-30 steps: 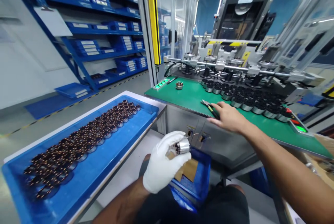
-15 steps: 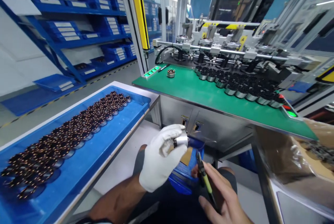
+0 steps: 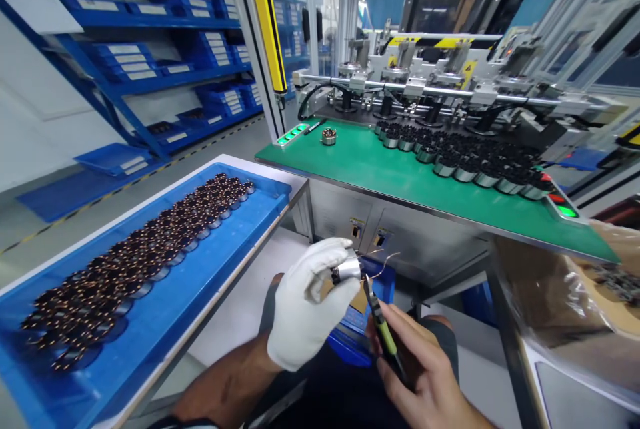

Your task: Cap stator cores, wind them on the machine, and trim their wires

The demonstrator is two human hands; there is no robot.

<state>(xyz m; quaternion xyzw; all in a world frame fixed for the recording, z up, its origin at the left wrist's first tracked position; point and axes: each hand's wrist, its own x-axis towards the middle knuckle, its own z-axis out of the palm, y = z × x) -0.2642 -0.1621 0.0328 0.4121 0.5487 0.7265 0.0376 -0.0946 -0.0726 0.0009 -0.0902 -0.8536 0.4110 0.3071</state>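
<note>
In a white glove, my left hand [image 3: 307, 302] pinches a motor stator [image 3: 349, 269] by its silvery outer ring, tilted on its side. Thin copper wire ends [image 3: 385, 262] stick out from its right side. My bare right hand [image 3: 415, 362] is closed around wire cutters [image 3: 383, 329] with green and black handles. The cutters' jaws are right beside the stator near its wires; whether they touch a wire I cannot tell. Below both hands is a blue bin [image 3: 350, 342], partly covered by them.
Many wound stators [image 3: 145, 249] fill a blue tray [image 3: 240, 242] on the left. More black-topped stators [image 3: 460, 155] stand on the green bench top [image 3: 370, 175], with a single stator [image 3: 329, 137] at its left. Behind is a machine [image 3: 430, 85]. A plastic-lined box [image 3: 565, 289] stands right.
My right hand has brought the wire cutters up and left, close to the stator. My left hand stays nearly in place, and the wire ends show more clearly.
</note>
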